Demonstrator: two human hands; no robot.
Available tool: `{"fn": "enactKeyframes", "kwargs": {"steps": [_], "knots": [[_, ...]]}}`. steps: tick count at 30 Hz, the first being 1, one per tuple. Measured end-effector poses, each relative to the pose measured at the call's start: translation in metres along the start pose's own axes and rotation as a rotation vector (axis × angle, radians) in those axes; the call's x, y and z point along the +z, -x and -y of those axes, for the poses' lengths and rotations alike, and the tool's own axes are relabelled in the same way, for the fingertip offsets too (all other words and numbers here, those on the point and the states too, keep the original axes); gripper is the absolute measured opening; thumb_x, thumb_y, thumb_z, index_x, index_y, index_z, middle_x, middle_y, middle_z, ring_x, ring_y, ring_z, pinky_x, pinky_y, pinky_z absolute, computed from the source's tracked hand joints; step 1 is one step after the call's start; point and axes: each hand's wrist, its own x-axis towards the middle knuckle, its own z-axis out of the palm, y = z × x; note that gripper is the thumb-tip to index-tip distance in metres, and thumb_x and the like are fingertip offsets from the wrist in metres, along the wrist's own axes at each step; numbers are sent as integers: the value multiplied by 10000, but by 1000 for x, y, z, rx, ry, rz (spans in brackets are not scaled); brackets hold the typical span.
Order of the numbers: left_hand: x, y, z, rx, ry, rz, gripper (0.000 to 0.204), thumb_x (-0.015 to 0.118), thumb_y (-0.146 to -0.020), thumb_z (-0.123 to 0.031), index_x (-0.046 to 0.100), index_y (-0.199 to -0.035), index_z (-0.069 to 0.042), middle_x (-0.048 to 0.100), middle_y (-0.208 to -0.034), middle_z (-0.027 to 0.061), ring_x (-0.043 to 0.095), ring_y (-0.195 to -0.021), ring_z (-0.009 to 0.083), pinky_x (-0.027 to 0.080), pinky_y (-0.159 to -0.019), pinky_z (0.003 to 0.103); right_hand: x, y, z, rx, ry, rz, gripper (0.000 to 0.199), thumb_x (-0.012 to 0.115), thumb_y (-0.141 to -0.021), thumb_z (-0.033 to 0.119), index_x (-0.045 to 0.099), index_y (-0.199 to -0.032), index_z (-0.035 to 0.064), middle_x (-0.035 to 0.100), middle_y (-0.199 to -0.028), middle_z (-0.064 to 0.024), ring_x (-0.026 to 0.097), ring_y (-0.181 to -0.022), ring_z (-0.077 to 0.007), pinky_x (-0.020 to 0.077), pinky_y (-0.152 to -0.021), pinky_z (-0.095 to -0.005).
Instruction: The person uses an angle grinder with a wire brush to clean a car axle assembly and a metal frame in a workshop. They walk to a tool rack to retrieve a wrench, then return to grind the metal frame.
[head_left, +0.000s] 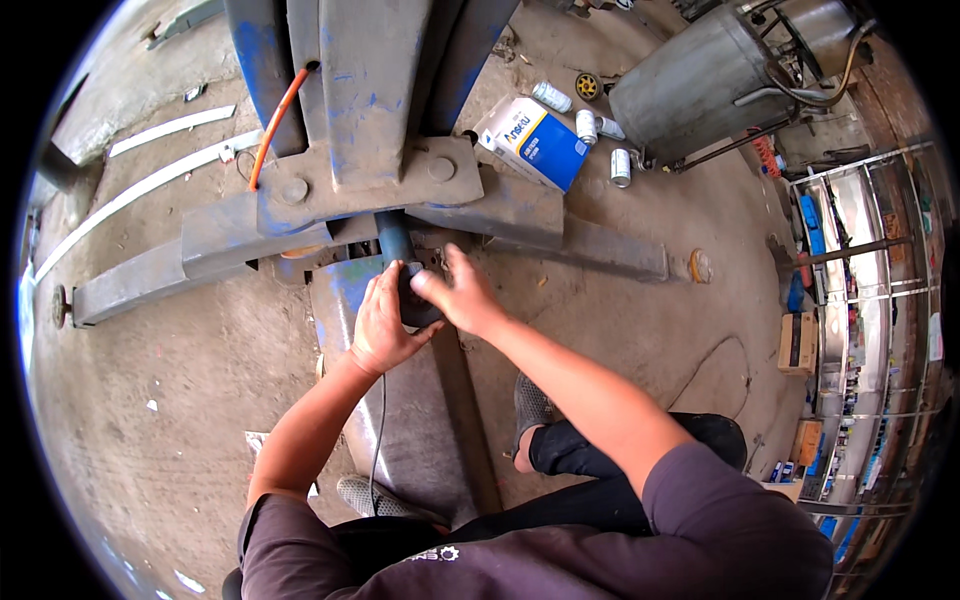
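I crouch over the base of a worn blue steel column (370, 95) bolted to a grey base plate (440, 170) on a concrete floor. A dark round tube (393, 238) comes out from under the plate toward me. My left hand (378, 325) wraps around a dark rounded piece on the tube's near end. My right hand (458, 292) grips the same piece from the right side, fingers spread over its top. A thin grey cable (380, 430) hangs down from below my left hand.
Flat steel arms (140, 280) stretch left and right (600, 250) along the floor. An orange hose (275, 120) runs down the column. A blue and white carton (535, 140), several cans (620, 165), a grey metal drum (690, 85) and a metal rack (860, 260) stand at the right.
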Motion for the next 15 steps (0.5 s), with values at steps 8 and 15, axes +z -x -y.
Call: {"fn": "enactKeyframes", "kwargs": {"steps": [8, 15], "knots": [[-1, -2, -6, -24, -22, 8, 1059, 953, -673, -325, 411, -1464, 127, 576, -1372, 294, 581, -1237, 467, 479, -1095, 491, 26, 43, -11, 679, -1151, 247, 388, 605, -1073, 443, 677, -1152, 70, 739, -1019, -87, 716, -815, -191, 605, -730, -387], [-28, -43, -6, 227, -271, 343, 1004, 841, -761, -542, 486, -1452, 94, 577, -1394, 285, 532, -1330, 439, 413, -1164, 511, 24, 30, -27, 544, -875, 302, 316, 602, -1083, 306, 690, -1100, 3, 715, -972, -60, 701, -779, -149, 599, -693, -339]]}}
